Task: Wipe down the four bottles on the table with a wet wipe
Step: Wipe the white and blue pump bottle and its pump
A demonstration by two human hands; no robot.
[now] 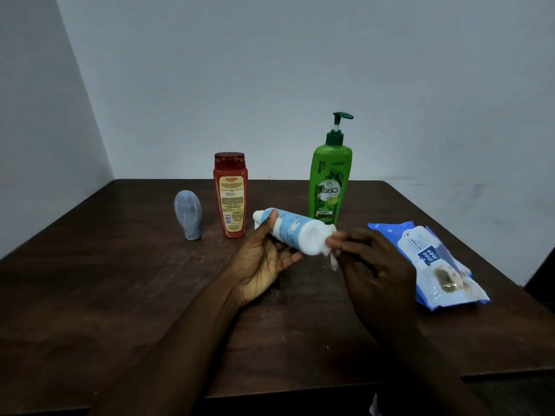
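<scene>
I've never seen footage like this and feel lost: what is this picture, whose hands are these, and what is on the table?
There is no machine here: a person wears a camera on the head, so the single picture looks forward and down at their own two hands. The left hand holds a white and blue bottle on its side above the dark wooden table. The right hand pinches a wet wipe against the bottle's bottom end. Standing behind are a small grey bottle, a red bottle and a tall green pump bottle. A blue pack of wipes lies to the right.
</scene>
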